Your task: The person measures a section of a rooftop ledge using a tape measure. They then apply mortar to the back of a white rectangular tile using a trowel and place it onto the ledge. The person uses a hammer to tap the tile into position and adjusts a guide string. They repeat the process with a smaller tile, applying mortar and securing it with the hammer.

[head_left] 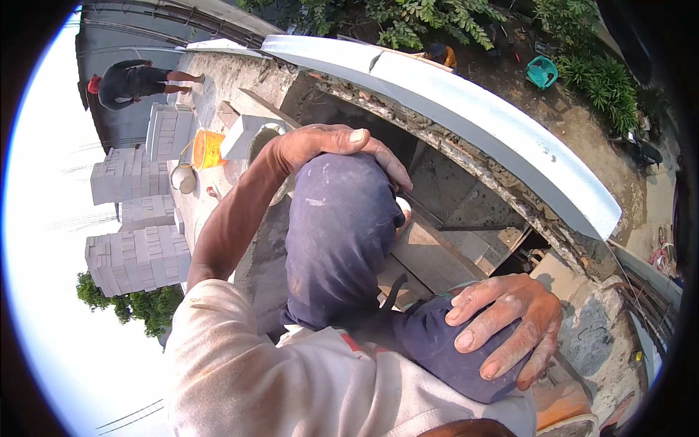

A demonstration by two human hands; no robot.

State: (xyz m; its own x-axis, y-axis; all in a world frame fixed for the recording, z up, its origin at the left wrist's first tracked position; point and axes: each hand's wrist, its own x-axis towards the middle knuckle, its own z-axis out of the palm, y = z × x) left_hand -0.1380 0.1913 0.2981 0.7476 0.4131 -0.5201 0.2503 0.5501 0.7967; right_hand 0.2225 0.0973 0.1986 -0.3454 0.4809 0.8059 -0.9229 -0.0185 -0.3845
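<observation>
My left hand rests over my raised left knee, in dusty dark blue trousers, with its thumb and fingers lying along the cloth. My right hand is draped over the right knee, its dusty fingers spread. I see no tool in either hand. Between the knees a thin dark curved piece sticks up; what it belongs to is hidden. Behind my left wrist are a white block and the pale rim of a round container, partly covered by the arm.
Wooden boards lie beyond my knees, beside a sunken opening edged with rough mortar. A long white curved ledge runs past it, above lower ground with a green plastic chair. Leftward are an orange bucket, stacked grey blocks and a standing person.
</observation>
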